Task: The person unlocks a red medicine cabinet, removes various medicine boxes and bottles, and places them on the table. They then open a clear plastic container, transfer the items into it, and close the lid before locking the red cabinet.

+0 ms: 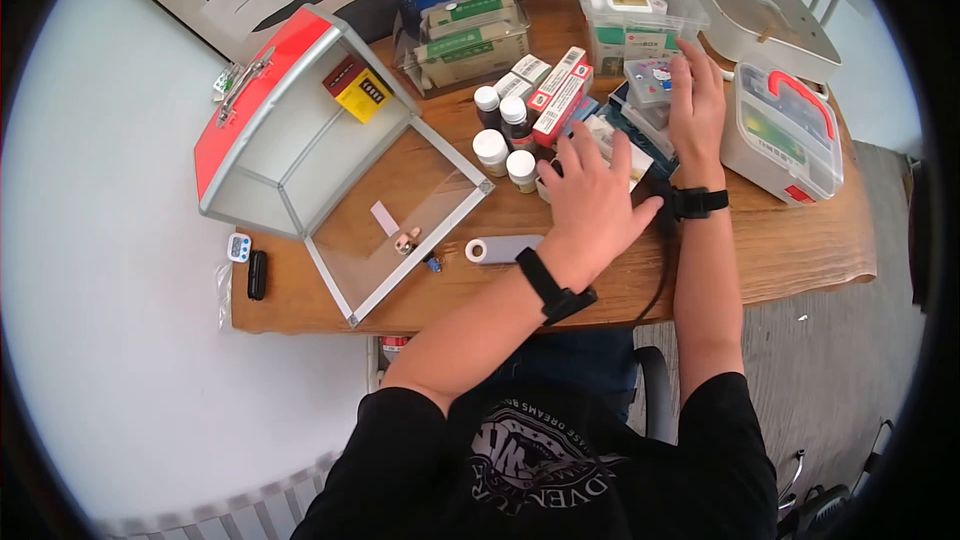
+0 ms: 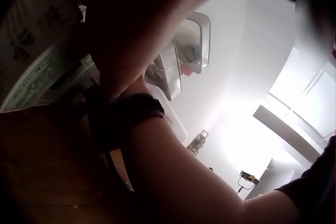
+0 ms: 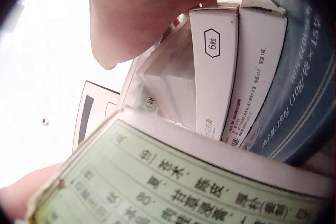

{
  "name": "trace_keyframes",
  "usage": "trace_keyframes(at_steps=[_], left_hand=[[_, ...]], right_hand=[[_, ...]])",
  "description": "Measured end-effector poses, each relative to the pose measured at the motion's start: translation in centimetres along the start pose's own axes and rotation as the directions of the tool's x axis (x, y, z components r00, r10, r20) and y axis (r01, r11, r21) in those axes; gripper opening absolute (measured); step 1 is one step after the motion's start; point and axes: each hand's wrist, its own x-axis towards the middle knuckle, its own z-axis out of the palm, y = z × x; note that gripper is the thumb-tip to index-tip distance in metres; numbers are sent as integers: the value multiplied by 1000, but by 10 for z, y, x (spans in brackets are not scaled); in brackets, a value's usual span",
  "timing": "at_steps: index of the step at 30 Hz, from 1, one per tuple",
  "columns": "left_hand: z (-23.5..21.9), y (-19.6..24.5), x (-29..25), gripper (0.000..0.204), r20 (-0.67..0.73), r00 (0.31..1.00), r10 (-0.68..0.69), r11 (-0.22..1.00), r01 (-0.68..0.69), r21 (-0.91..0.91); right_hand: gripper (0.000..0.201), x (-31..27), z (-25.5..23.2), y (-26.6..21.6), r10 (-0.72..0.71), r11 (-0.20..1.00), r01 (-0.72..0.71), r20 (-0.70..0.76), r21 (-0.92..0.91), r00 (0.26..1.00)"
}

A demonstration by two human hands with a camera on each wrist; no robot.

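Fingers spread apart on your left hand (image 1: 592,195), right over the medicine cartons (image 1: 605,130) at twelve o'clock; whether they touch, can't tell. Right hand (image 1: 697,110) now: fingers extended, just beside the clear plastic case (image 1: 652,80) at its ten o'clock, contact unclear too. Easy here: I'd pinch one carton by its side faces and lift straight up, since the neighbours lean close. Watch those bottles (image 1: 490,150) upright at your left hand's ten, simple to knock. Black cable (image 1: 667,270) between its four and five, might snag. Carry box (image 1: 785,135) crowds your right hand at three; open red case (image 1: 222,148) sits far off at nine.
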Motion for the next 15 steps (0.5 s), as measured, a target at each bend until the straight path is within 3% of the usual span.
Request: trace_keyframes(at_steps=[6, 12, 15], left_hand=[[16, -3, 4, 71, -123, 992, 6, 1000, -4, 11], [1, -11, -8, 67, -81, 991, 104, 993, -108, -51], [-14, -14, -28, 68, -2, 988, 157, 983, -157, -96]], right_hand=[[44, 2, -3, 3, 8, 1000, -8, -16, 5, 1000], [42, 3, -2, 15, -44, 999, 43, -25, -19, 999], [41, 0, -2, 7, 31, 999, -30, -24, 43, 999]])
